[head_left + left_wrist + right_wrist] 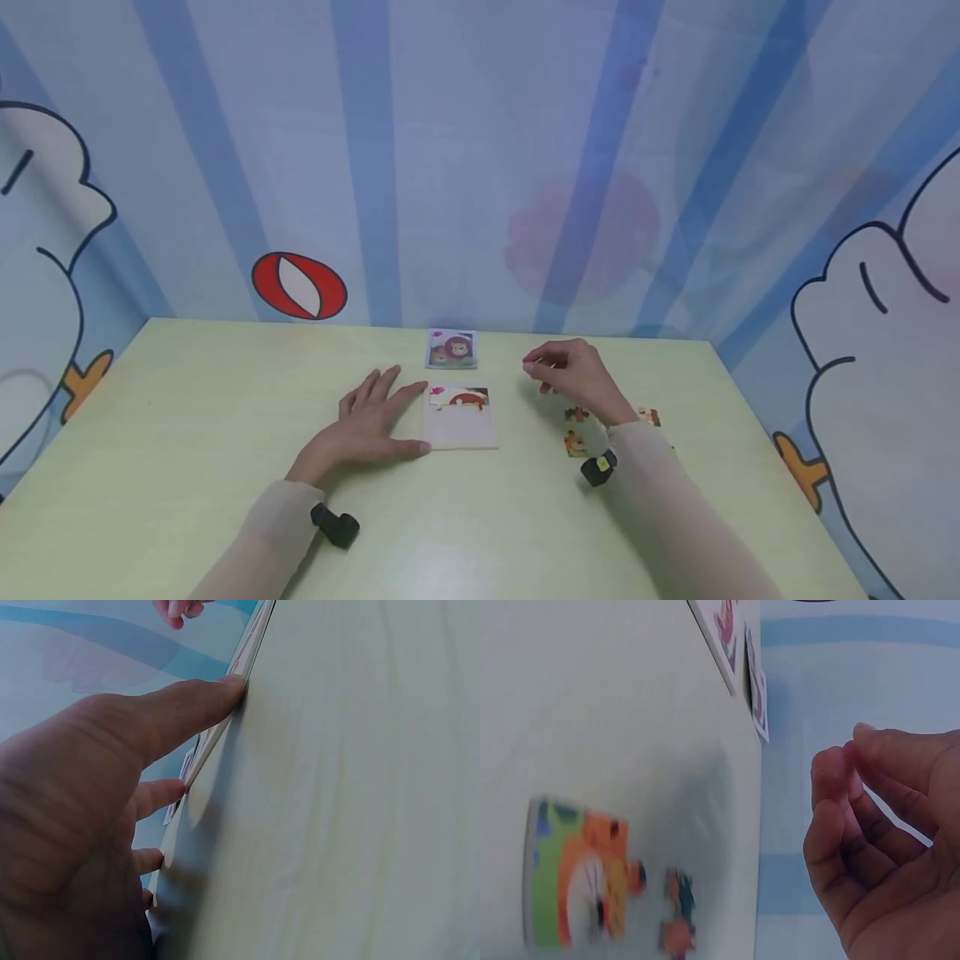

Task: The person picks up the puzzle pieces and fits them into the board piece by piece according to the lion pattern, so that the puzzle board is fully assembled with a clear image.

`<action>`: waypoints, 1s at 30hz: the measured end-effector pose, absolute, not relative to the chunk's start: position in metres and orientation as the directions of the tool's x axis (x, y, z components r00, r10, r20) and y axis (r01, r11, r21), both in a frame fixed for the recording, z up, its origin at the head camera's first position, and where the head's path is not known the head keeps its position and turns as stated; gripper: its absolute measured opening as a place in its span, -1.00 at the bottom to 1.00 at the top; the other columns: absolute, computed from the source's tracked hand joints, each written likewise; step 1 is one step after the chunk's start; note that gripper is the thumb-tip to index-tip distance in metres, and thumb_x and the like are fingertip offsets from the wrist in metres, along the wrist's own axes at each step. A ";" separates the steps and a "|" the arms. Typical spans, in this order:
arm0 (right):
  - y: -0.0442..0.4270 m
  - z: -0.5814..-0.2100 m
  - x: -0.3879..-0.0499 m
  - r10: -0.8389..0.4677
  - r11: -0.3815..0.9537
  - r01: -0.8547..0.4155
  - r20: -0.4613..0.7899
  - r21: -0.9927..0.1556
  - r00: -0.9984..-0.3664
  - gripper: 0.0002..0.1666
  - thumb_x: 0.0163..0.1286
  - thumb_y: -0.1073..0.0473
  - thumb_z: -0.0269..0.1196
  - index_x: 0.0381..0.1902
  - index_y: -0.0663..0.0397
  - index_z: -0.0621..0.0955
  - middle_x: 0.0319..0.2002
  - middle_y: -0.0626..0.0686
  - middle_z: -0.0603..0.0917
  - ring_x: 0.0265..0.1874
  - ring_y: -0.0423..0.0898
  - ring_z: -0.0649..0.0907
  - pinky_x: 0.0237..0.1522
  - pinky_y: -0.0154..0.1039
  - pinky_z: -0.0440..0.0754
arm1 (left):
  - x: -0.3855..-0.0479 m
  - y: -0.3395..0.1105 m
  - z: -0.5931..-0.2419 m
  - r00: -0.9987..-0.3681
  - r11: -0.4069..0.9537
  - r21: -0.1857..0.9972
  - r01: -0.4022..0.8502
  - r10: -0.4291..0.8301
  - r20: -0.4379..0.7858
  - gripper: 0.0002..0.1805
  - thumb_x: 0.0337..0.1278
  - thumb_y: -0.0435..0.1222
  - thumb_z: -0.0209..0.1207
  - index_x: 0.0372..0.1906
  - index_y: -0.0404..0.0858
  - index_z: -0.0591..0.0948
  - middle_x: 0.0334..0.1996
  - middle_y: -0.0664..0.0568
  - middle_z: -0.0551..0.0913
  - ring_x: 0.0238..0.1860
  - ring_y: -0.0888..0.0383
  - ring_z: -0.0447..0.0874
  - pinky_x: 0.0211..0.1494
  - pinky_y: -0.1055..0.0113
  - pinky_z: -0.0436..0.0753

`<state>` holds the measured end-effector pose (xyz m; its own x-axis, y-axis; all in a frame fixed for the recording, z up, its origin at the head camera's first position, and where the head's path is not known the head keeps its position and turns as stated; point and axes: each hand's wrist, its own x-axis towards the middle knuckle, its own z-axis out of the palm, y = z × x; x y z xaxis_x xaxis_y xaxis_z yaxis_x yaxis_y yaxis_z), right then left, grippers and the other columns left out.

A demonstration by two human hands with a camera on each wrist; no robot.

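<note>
My left hand [367,429] lies spread at the left side of a white puzzle board [461,427], its thumb touching near the lower corner and its index finger near the upper one. Picture pieces [459,397] fill the board's top strip; its lower part is bare. In the left wrist view, the thumb of my left hand [97,772] rests against the board's edge. Right of the board, my right hand [577,377] is raised over the table, fingers curled. Thumb and index fingertips of my right hand [885,817] meet in the right wrist view, with no piece visible between them.
Behind the board lies a lion picture card [452,349]. Loose puzzle pieces [575,443] lie below and beside the right forearm, partly hidden by it; another piece [649,416] is farther right. A patterned curtain [465,167] stands along the table's back edge.
</note>
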<state>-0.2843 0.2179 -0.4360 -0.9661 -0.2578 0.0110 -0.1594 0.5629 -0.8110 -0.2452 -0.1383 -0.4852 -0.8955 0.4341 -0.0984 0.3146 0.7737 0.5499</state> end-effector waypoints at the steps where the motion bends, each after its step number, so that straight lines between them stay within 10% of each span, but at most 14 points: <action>1: 0.222 -0.434 -0.283 -0.258 0.573 -0.159 0.007 -0.804 -0.966 -0.63 0.57 -0.01 0.35 0.14 0.09 0.79 -0.03 0.22 0.85 -0.25 0.23 0.83 -0.13 0.16 0.77 | -0.244 -0.138 -0.483 -0.895 0.775 0.547 0.317 0.436 -0.100 0.05 0.16 0.22 0.39 0.71 0.04 0.25 0.78 -0.26 -0.10 0.76 -0.42 -0.30 0.63 -0.59 -0.14; 30: 0.289 -0.447 -0.260 -0.165 0.744 0.013 -0.202 -0.669 -0.966 -0.71 0.50 0.16 0.39 0.11 0.06 0.81 -0.21 0.05 0.80 -0.35 -0.12 0.73 -0.23 -0.22 0.67 | -0.246 -0.138 -0.491 -0.900 0.761 0.566 0.316 0.430 -0.076 0.05 0.14 0.23 0.40 0.71 0.10 0.25 0.79 -0.21 -0.11 0.77 -0.38 -0.32 0.63 -0.56 -0.17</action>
